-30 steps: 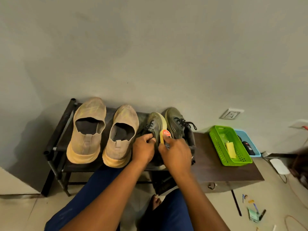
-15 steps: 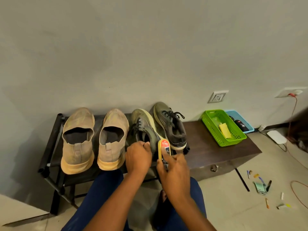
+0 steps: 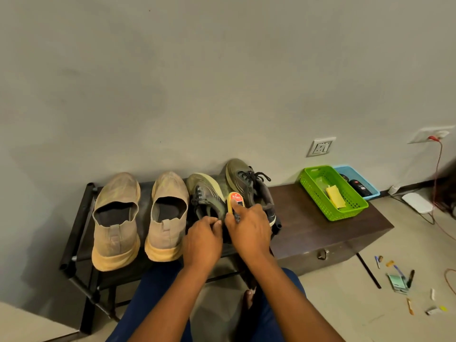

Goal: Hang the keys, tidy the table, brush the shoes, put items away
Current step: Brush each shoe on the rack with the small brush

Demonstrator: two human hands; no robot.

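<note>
Two tan slip-on shoes [image 3: 116, 218] [image 3: 167, 213] and two olive laced sneakers stand on a black shoe rack [image 3: 79, 223]. My left hand [image 3: 203, 239] grips the heel end of the left sneaker [image 3: 202, 191]. My right hand [image 3: 249, 228] holds a yellow shoe brush with a red label [image 3: 235, 199] against that sneaker's side, index finger laid along the brush. The right sneaker [image 3: 244, 176] leans just behind it.
A dark brown table [image 3: 308, 228] adjoins the rack; on it are a green basket [image 3: 318, 193] holding a yellow cloth and a blue tray [image 3: 370, 191] with dark items. Pens and small bits [image 3: 399, 280] litter the floor at right, near cables and a white device.
My right hand with the brush has slid forward along the left sneaker after drawing back toward the heel. My left hand keeps its hold. The camera has tilted.
</note>
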